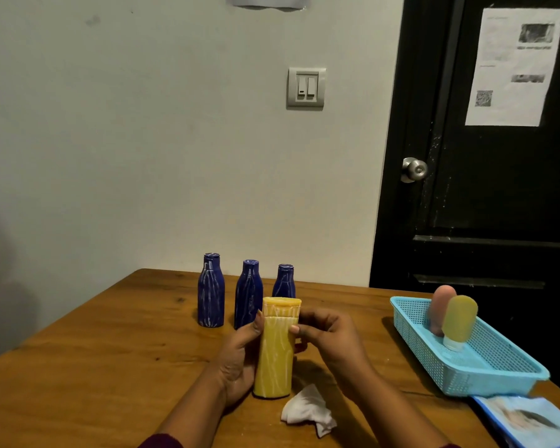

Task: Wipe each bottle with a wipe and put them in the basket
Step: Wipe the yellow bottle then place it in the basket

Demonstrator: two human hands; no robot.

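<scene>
A tall yellow bottle (275, 354) streaked with white stands upright near the table's front middle. My left hand (240, 357) grips its left side, and my right hand (324, 337) holds its upper right side, thumb on the front. A crumpled white wipe (307, 410) lies loose on the table just right of the bottle's base. Three blue bottles (210, 291) (248, 294) (284, 281) with white streaks stand in a row behind. The light blue basket (485, 373) at the right holds a pink bottle (440, 308) and a yellow-green bottle (459, 320), both cap down.
A blue wipes pack (527, 421) lies at the table's front right corner, beside the basket. The wooden table (110, 350) meets a pale wall at the back. A black door (485, 189) with a metal knob stands behind the basket.
</scene>
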